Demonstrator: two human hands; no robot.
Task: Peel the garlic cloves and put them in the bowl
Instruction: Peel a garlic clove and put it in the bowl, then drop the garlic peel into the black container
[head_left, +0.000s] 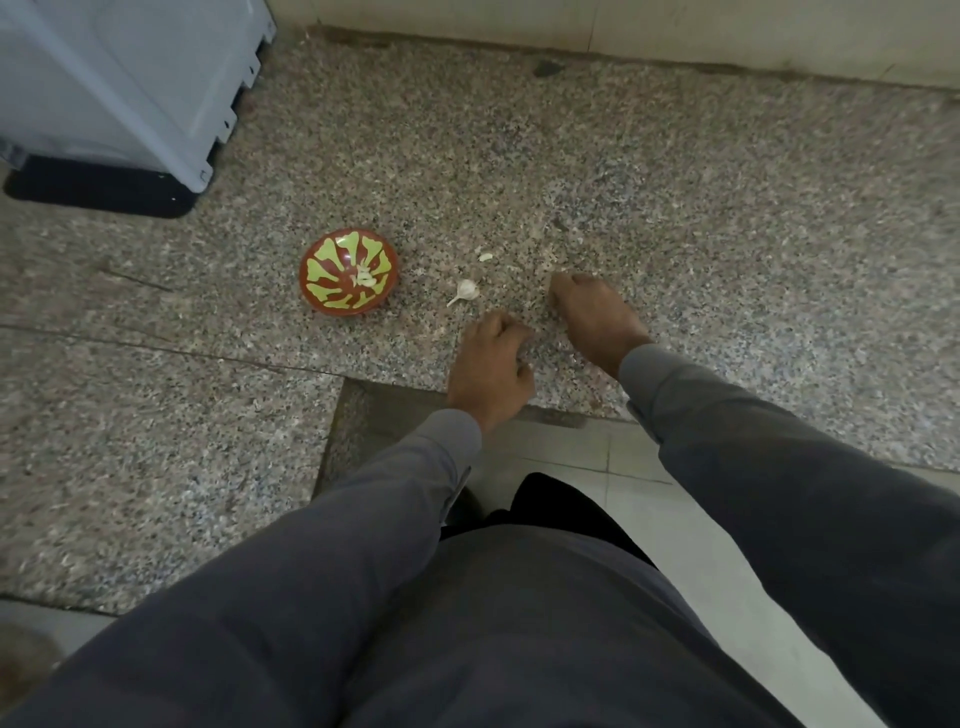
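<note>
The garlic bulb (466, 291) lies on the speckled stone desk (675, 234), just to the right of the bowl (347, 271). It does not touch the bowl, and no hand is on it. A small white bit (485, 256), maybe a clove or a scrap of skin, lies a little farther back. Inside the bowl there are a few pale peeled cloves (365, 277).

The left hand (491, 366) rests on the desk near the bulb with its fingers curled under. The right hand (592, 314) reaches down to the desk with its fingertips on the stone. I cannot tell if either grip is pinching something small, because the fingers hide it.

Things could go wrong, I think. The desk is full of pale specks, so a little clove or bit of skin could get lost on it. The hands are close to the near edge, so a clove that slips could roll off to the floor. A sleeve could also bump the bowl.
</note>
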